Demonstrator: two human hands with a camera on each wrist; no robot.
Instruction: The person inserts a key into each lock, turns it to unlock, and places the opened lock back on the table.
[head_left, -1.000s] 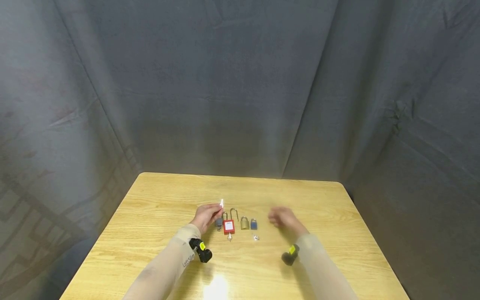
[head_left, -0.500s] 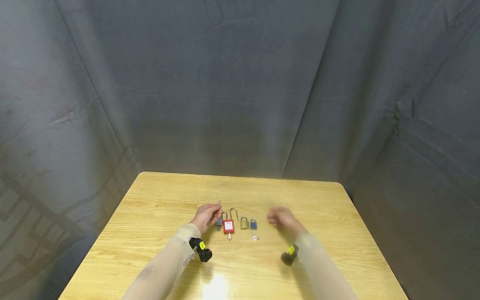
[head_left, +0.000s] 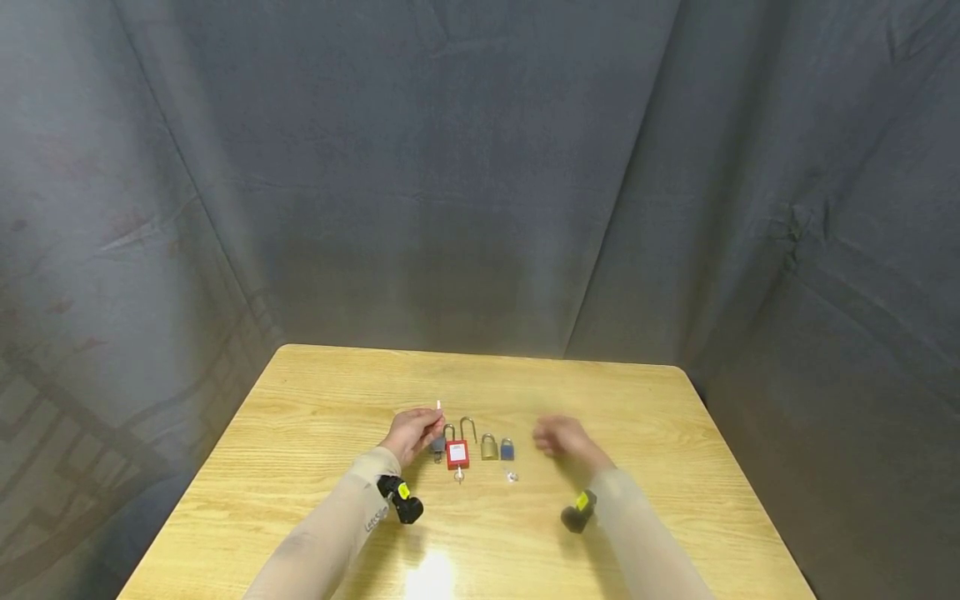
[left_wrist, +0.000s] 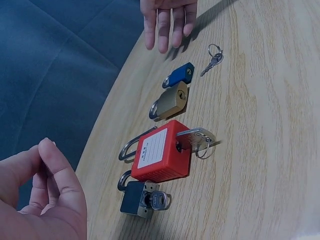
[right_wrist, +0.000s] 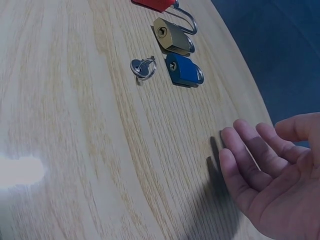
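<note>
My left hand (head_left: 416,432) pinches a small, thin, shiny thing (head_left: 438,405) between thumb and fingertips, too small to name. In the left wrist view the thumb and index tip meet and hide it. Just right of this hand lie a dark padlock (left_wrist: 137,199) with a key (left_wrist: 159,200) in it and a red padlock (left_wrist: 162,152) with its shackle up and a key (left_wrist: 197,134) inserted. Beyond come a brass padlock (left_wrist: 171,101) and a blue padlock (right_wrist: 184,70). My right hand (right_wrist: 280,175) holds nothing, fingers loosely bent, right of the blue padlock.
Keys on a ring (right_wrist: 143,68) lie on the wooden table (head_left: 337,517), in front of the blue padlock. Dark cloth (head_left: 450,208) hangs behind the table and at both sides. Light glares off the table's near part.
The shiny thing in my left fingertips has turned, showing broad, then thin and dark, then narrow and white. The padlocks stay in place, and my right hand has barely moved.
</note>
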